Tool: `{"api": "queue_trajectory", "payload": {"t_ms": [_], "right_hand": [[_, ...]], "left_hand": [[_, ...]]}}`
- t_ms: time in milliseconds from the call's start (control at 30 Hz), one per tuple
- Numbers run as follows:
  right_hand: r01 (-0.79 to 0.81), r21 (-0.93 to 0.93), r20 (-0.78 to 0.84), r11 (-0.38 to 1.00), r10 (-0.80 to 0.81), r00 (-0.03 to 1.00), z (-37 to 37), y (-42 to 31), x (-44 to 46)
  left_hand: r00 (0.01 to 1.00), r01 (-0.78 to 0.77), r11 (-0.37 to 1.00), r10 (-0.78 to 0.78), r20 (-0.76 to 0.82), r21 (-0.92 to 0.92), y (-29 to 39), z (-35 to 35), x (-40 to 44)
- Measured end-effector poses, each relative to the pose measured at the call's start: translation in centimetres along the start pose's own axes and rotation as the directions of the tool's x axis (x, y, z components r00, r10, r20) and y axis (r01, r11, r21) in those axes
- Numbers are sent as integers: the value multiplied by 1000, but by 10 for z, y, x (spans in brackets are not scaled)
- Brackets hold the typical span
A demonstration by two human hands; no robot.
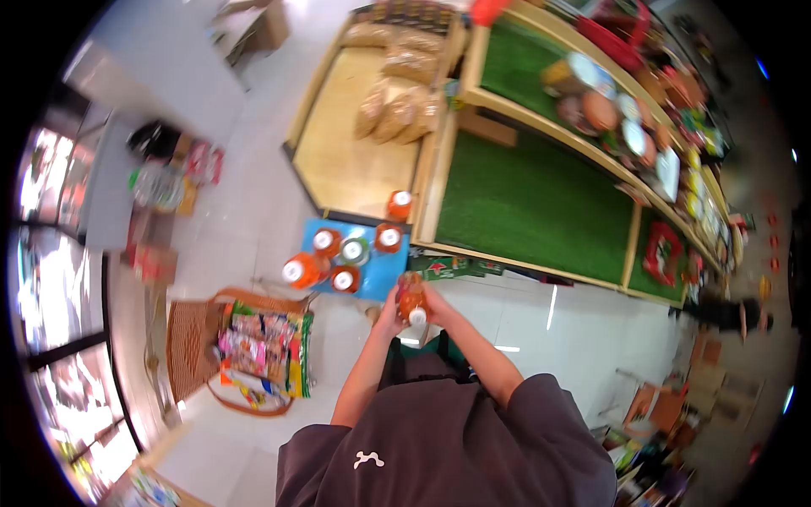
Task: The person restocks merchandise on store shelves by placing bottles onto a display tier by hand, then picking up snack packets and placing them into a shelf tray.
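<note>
"What's largest here?"

"The turf-lined display shelf (532, 203), at two o'clock from mid-view. Next the wooden display stand (355, 160), between eleven and twelve, then the blue tabletop (382, 273) at nine."

"And lower down?"

"At six o'clock, just below centre, the left hand (391, 315) and right hand (436, 307) meet, their fingers wrapped around one orange-red bottle (411, 298), apart from the white-capped bottles (326, 242) standing on that tabletop."

"How would it handle?"

"If it's full, as its colour suggests, I'd guess fairly weighty for its size and liable to slip if damp. Blur hides whether it's glass or stiff plastic; treat it as breakable."

"Where's the best hold?"

"Around the body, one hand at three o'clock and one at nine. The white cap (417, 317), tilted toward six, is small and might twist."
</note>
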State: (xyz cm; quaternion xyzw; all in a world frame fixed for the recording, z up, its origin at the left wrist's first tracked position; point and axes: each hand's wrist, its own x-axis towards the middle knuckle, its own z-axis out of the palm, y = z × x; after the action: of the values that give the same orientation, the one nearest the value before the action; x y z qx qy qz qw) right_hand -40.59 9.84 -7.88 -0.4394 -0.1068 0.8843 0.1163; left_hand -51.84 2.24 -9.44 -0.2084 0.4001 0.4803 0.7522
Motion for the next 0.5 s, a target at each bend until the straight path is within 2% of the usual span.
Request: {"api": "queue_trajectory", "payload": {"t_ms": [33,100,167,233,300,367,400,500], "right_hand": [[178,-120,-67,977,-187,980,-8,8,-15],[296,-246,-263,923,-358,896,-25,19,-51],[319,-194,-439,928,-373,817,-50,28,-87],[340,-139,-506,930,-362,783,-84,37,-117],[432,51,-559,901,-333,759,-110,46,-151],[500,179,-483,847,-367,795,-165,67,-166],[538,281,-500,795,-358,789,-171,66,-189],[492,498,-438,714,-283,853,-217,72,-247]], "left_hand": [[988,16,1000,-18,154,14,-14,2,14],[971,171,976,-189,145,132,-40,22,16],[926,303,923,-344,154,237,-67,42,19],[906,375,876,-415,80,303,-102,66,24],[893,430,834,-450,-22,345,-147,78,44],[860,475,764,-508,-46,438,-194,82,68],[853,473,718,-518,-63,510,-212,104,58],[850,471,630,-510,-128,617,-287,103,94]]}}
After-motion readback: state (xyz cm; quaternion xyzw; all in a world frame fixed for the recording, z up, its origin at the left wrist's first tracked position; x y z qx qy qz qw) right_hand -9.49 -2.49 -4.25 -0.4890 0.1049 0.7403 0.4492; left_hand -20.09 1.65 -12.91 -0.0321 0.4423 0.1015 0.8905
